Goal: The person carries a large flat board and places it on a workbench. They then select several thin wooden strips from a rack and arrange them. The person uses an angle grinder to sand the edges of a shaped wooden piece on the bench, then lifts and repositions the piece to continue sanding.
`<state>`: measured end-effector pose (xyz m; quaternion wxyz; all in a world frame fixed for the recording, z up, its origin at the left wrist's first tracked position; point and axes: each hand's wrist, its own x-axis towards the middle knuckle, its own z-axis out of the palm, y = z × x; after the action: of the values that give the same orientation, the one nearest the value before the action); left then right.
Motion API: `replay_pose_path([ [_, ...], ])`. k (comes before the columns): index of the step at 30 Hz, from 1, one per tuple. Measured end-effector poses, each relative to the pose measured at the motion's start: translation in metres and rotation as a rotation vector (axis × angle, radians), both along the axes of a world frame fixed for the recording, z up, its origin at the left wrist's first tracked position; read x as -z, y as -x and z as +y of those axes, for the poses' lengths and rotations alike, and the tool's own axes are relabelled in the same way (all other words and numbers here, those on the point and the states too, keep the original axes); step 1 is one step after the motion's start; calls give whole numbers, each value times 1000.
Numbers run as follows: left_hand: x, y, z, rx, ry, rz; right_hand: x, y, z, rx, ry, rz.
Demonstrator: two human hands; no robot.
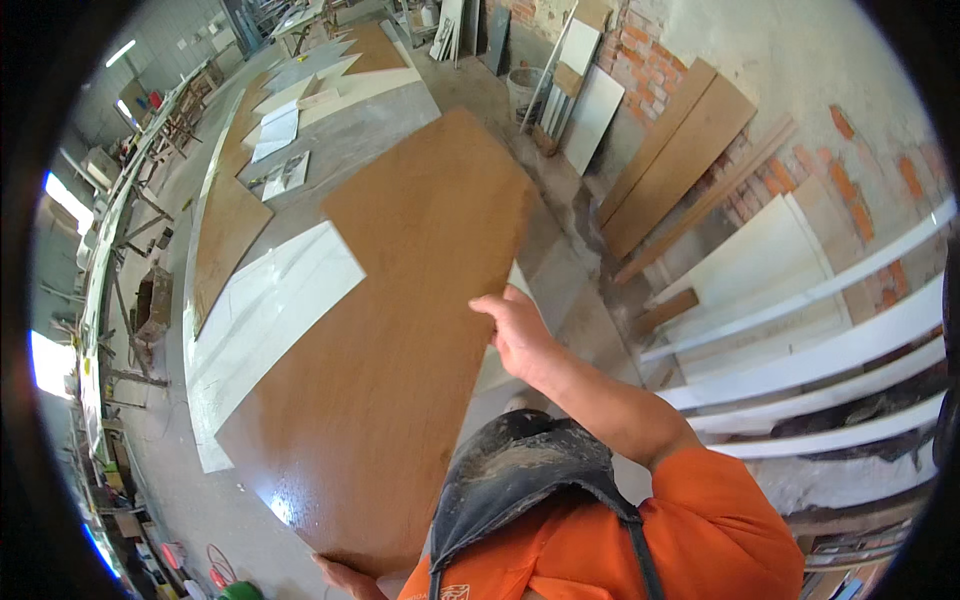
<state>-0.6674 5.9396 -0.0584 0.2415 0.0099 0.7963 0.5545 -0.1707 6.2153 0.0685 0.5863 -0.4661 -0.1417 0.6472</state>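
A large brown board (390, 330) with angled corners hangs tilted in front of me. My right hand (520, 332) is closed on its right edge, the thumb on the face I see and the other fingers mostly hidden behind. At its near lower edge my left hand (345, 577) grips the board, with most of the fingers out of sight beneath it. Beyond and partly under the board lies a white marble-patterned sheet (270, 310). Next to that is a smaller brown piece with a pointed outline (228, 235).
Farther off are white sheets of paper (277, 130) and more cut brown pieces (375, 50). Planks (680, 155) lean on the brick wall at right, near a bucket (525, 92). Long white strips (810, 375) lie stacked at right. Trestles (125, 240) stand along the left.
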Motion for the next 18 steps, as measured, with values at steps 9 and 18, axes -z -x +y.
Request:
replay_pose_path([
  [9, -22, -222, 93, 71, -9, 173, 39, -216, 117, 96, 97, 41],
  [18, -47, -434, 157, -95, -19, 64, 57, -356, 250, -23, 270, -20],
])
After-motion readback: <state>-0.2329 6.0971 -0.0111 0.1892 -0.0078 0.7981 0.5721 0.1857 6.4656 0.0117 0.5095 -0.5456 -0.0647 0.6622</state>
